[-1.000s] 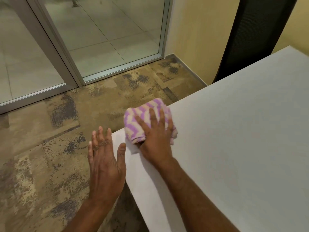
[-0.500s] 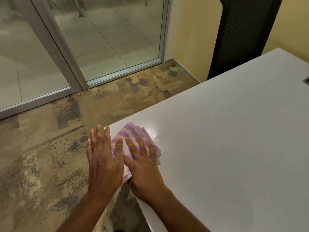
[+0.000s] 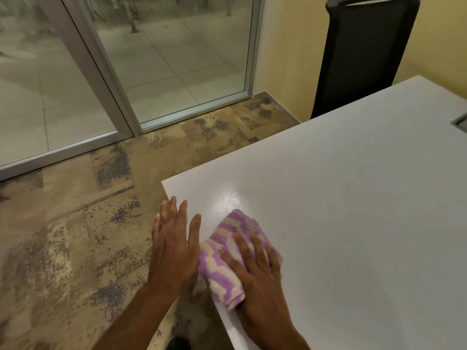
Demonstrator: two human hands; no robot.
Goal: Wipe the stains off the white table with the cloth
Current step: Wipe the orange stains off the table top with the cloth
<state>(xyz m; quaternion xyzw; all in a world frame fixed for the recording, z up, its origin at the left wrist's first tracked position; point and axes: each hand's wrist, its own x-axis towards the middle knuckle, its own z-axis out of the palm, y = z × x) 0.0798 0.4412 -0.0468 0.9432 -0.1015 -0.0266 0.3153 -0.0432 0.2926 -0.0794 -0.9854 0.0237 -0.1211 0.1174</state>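
The white counter (image 3: 353,210) fills the right side of the room from where I stand, its near-left corner jutting toward the glass doors (image 3: 126,72), with patterned carpet (image 3: 75,236) below and a black mesh chair (image 3: 361,54) pushed up at the far edge. Most of the top lies bare and open to the right and ahead, so there is plenty of room for long strokes inward; the tight side is the left edge, just beside the work. A damp sheen (image 3: 227,200) shows near the corner, just ahead of the folded purple-and-cream cloth (image 3: 227,261), which lies flat on the counter close to that left edge. I see no distinct stain from here, so I cannot tell how much is left to clean. The right hand (image 3: 257,279) lies flat on the cloth, fingers (image 3: 249,251) spread and pressing down rather than curled round it. The left hand (image 3: 174,248) is held flat with fingers together and nothing in it, hovering at the counter's edge, partly over the carpet; whether it touches the edge I cannot tell. To wipe well, I would judge it best to keep the palm pressure even, overlap each pass, and steer strokes away from the edge so the cloth does not slide off the side.
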